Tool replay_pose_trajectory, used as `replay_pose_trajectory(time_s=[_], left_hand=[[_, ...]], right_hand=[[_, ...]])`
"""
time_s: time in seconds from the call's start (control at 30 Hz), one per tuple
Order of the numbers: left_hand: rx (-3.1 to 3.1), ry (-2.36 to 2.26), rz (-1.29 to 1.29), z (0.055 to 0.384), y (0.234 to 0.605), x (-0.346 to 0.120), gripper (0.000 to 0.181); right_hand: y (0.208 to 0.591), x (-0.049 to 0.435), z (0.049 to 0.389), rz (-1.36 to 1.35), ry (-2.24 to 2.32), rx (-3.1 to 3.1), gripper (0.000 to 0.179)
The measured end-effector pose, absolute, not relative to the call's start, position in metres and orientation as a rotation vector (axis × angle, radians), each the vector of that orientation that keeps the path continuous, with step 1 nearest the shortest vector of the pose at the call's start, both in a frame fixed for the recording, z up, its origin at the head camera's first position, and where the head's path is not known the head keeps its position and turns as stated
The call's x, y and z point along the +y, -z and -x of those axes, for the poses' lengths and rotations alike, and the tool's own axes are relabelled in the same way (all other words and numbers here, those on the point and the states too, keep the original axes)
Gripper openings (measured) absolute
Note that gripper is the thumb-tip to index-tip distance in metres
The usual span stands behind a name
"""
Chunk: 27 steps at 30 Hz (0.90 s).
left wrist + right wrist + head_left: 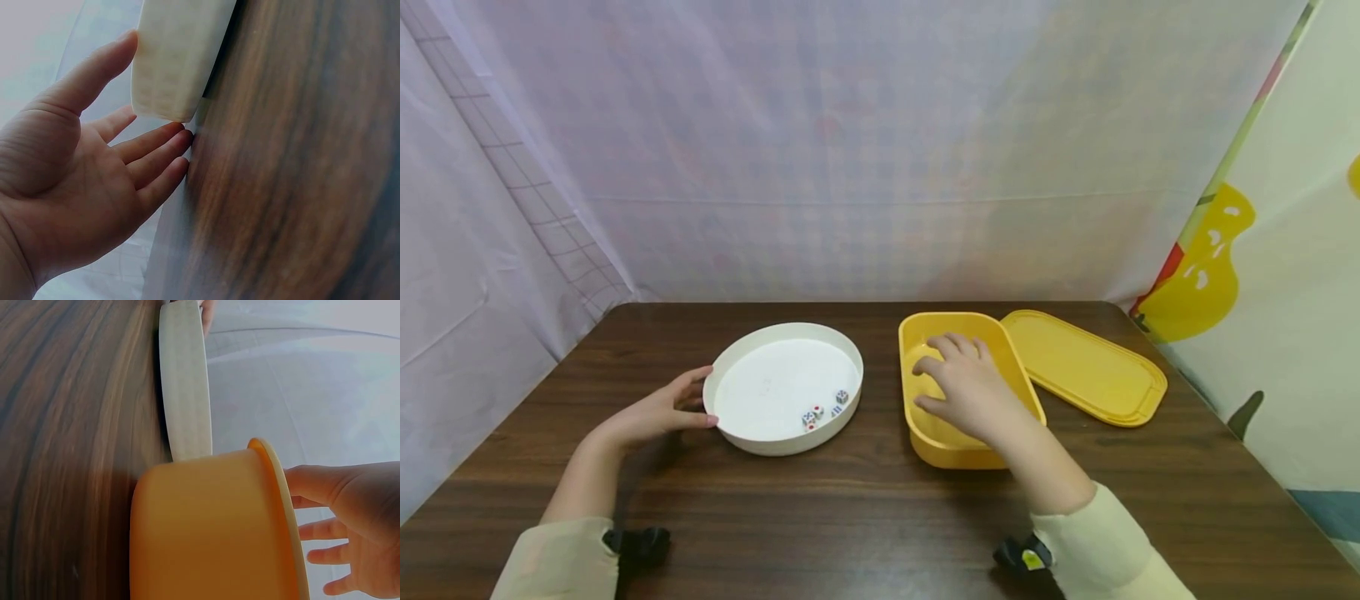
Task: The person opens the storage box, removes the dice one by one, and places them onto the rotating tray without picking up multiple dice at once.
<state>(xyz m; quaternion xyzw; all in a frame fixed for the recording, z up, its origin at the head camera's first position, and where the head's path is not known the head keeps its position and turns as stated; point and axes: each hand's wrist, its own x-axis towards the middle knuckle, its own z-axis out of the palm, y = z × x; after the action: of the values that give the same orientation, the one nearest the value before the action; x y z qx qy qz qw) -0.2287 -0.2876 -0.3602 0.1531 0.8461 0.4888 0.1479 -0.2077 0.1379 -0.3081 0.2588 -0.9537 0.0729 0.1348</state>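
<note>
A round white tray [767, 436] with a low wall stands on the table. Several small white dice [809, 417] with red and blue dots lie inside it, towards its front right. At the tray's left side is my left hand [651, 417], thumb and fingers spread along the outer wall; in the left wrist view the thumb and fingertips meet the tray's side [172, 62]. My right hand [966, 387] hovers over a yellow rectangular box [958, 454], its fingers apart and loosely bent, holding nothing. The right wrist view shows those fingers [328, 555] just above the box's rim.
A yellow lid [1086, 367] lies flat at the box's right, partly behind it. All of this is on a dark wooden table [820, 525]. Pale cloth [880, 167] hangs along the table's far edge, and a printed sheet [1300, 333] is at the right.
</note>
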Motion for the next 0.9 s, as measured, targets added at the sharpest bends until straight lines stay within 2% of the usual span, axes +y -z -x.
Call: replay_pose_trajectory(time_s=[0.9], left_hand=[[2.421,-1.417,-0.447,0.228,0.358,-0.285,0.092]], right_hand=[[0.317,0.172,0.215,-0.717,-0.229,-2.807,0.030]])
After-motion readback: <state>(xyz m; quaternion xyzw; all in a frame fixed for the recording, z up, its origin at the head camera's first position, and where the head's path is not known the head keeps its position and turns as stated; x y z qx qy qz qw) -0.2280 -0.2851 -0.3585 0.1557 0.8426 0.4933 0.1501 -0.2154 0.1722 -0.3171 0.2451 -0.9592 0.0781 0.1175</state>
